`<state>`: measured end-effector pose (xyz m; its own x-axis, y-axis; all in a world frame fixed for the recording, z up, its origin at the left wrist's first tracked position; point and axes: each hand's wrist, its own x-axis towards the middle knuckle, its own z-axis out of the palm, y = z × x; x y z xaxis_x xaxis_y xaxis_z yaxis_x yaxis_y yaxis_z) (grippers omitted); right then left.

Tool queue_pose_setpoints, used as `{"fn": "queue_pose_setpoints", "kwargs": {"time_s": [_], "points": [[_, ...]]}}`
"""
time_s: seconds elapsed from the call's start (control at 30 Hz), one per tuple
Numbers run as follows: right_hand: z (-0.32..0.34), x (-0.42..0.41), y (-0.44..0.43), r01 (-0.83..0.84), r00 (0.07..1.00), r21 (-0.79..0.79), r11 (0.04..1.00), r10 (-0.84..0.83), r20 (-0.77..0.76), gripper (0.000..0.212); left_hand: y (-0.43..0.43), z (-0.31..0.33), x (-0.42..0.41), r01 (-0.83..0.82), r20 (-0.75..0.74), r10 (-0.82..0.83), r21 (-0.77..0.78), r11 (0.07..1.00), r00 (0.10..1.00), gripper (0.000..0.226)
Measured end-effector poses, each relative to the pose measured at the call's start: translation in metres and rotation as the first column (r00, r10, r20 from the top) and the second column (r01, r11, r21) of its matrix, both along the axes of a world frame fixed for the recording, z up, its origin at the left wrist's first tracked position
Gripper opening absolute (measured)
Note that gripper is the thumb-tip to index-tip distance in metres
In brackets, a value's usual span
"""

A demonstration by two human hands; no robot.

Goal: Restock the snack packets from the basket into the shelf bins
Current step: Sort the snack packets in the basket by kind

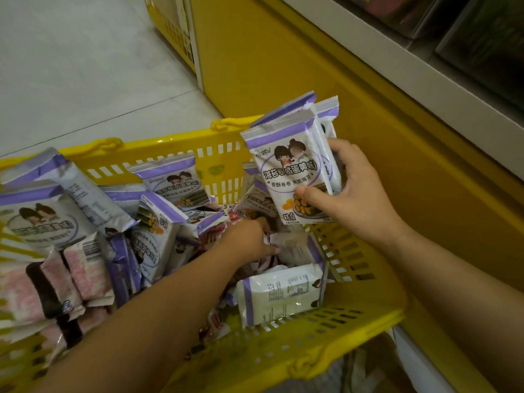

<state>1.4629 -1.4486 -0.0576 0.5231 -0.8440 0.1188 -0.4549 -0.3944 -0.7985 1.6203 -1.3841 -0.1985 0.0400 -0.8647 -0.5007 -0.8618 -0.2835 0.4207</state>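
Observation:
A yellow plastic basket (pixel 337 333) fills the lower half of the head view, loaded with several white-and-purple snack packets (pixel 167 180) and some pink ones (pixel 85 268). My right hand (pixel 348 188) holds a small upright stack of white-and-purple packets (pixel 286 165) above the basket's far right corner, thumb on the front packet. My left hand (pixel 249 239) reaches down into the pile in the middle of the basket, fingers buried among the packets; whether it grips one is hidden.
A yellow shelf unit base (pixel 283 61) rises behind and to the right of the basket. Above it runs a white shelf edge (pixel 397 69) with dark clear bins (pixel 482 43) at the top right. Grey tiled floor (pixel 71 66) lies to the left.

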Motion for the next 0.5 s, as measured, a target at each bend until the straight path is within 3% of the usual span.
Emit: {"fn": "queue_pose_setpoints", "kwargs": {"time_s": [0.2, 0.3, 0.37, 0.5], "points": [[-0.005, -0.001, -0.003, -0.009, 1.000, -0.023, 1.000, 0.009, 0.008, 0.066, 0.000, -0.004, 0.001, -0.149, -0.076, 0.145, -0.045, 0.988, 0.986, 0.040], [-0.006, -0.002, -0.004, -0.012, 1.000, -0.026, 1.000, 0.012, 0.006, 0.067, -0.004, -0.003, 0.005, -0.102, -0.080, 0.100, -0.019, 0.995, 0.992, 0.047], [-0.006, -0.002, -0.004, -0.012, 1.000, -0.032, 0.999, 0.012, -0.001, 0.068, -0.004, -0.003, 0.004, -0.092, -0.056, 0.091, -0.021, 0.996, 0.994, 0.035], [-0.007, -0.001, -0.004, -0.007, 1.000, -0.039, 0.999, 0.006, -0.003, 0.068, 0.004, 0.008, 0.003, -0.171, -0.034, 0.168, -0.187, 0.967, 0.985, 0.014]]}}
